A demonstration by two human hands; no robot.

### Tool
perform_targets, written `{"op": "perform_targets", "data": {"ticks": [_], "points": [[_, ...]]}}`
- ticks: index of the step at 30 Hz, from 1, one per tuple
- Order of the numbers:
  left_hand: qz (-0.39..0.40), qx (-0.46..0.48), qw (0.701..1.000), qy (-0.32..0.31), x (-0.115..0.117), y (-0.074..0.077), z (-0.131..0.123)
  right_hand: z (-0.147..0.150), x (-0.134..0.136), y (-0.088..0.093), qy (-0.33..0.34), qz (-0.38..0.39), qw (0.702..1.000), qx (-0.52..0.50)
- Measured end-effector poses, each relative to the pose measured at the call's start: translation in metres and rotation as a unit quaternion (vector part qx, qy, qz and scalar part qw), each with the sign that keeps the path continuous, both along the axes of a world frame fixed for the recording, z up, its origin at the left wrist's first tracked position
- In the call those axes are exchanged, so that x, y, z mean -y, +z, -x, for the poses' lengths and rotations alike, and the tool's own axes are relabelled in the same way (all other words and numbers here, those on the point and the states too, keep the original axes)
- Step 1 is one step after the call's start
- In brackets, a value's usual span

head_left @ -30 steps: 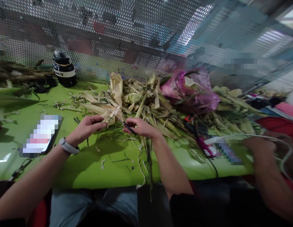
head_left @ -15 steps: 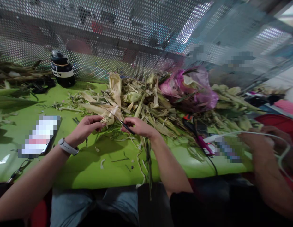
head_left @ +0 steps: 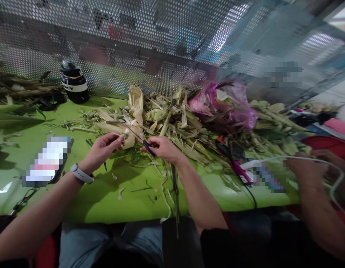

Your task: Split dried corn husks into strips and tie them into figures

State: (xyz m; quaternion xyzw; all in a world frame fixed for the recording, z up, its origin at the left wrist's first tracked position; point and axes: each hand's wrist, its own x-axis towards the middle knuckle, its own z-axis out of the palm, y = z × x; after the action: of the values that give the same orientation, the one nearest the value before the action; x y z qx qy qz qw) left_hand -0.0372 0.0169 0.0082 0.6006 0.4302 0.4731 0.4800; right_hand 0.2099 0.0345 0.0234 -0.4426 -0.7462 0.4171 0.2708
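Observation:
My left hand (head_left: 103, 149), with a pale wristband watch (head_left: 81, 174) below it, is closed in a pinch on a small pale piece of corn husk (head_left: 126, 131). My right hand (head_left: 167, 149) grips scissors (head_left: 147, 146) by the dark handles, the blades pointing up and left toward that husk. Whether the blades touch the husk I cannot tell. Just beyond both hands lies a heap of dry corn husks (head_left: 189, 137), with one upright, cupped husk (head_left: 136, 99) near its left end.
A black bottle (head_left: 74, 83) stands by the perforated metal panel (head_left: 150, 44). On the green table (head_left: 105, 203) a phone (head_left: 48, 160) lies at left. A pink plastic bag (head_left: 214, 102) and a magenta-handled tool (head_left: 241, 171) are at right, near another person's arm (head_left: 313, 186).
My left hand has shifted slightly, and the husk piece in its fingers is turned differently. The right hand has moved a little up with the scissors.

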Motion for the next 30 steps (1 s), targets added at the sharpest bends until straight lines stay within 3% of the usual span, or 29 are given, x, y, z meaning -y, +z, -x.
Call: {"op": "perform_targets", "data": {"ticks": [4,8,12,15,21,28,30], "points": [[0.004,0.002,1.0,0.012,0.0,-0.002,0.0,0.006,-0.005,-0.004,-0.043,0.029,0.991,-0.126],[0.009,-0.023,0.998,-0.055,0.004,-0.001,-0.005,0.018,-0.006,-0.006,-0.103,0.03,0.963,-0.247],[0.033,-0.033,0.989,-0.139,0.009,0.003,-0.012,0.025,0.001,-0.006,-0.054,0.032,0.95,-0.306],[0.039,-0.029,0.986,-0.158,0.01,0.004,-0.015,0.027,0.006,-0.006,-0.013,0.053,0.951,-0.304],[0.056,0.018,0.994,-0.089,0.01,0.0,-0.016,0.03,0.008,-0.009,-0.023,0.042,0.958,-0.284],[0.059,0.071,0.996,-0.021,0.011,-0.005,-0.02,0.031,0.015,-0.008,0.021,-0.039,0.979,-0.199],[0.031,0.053,0.998,-0.003,0.01,-0.007,-0.02,0.028,0.011,-0.009,-0.013,-0.047,0.976,-0.21]]}}
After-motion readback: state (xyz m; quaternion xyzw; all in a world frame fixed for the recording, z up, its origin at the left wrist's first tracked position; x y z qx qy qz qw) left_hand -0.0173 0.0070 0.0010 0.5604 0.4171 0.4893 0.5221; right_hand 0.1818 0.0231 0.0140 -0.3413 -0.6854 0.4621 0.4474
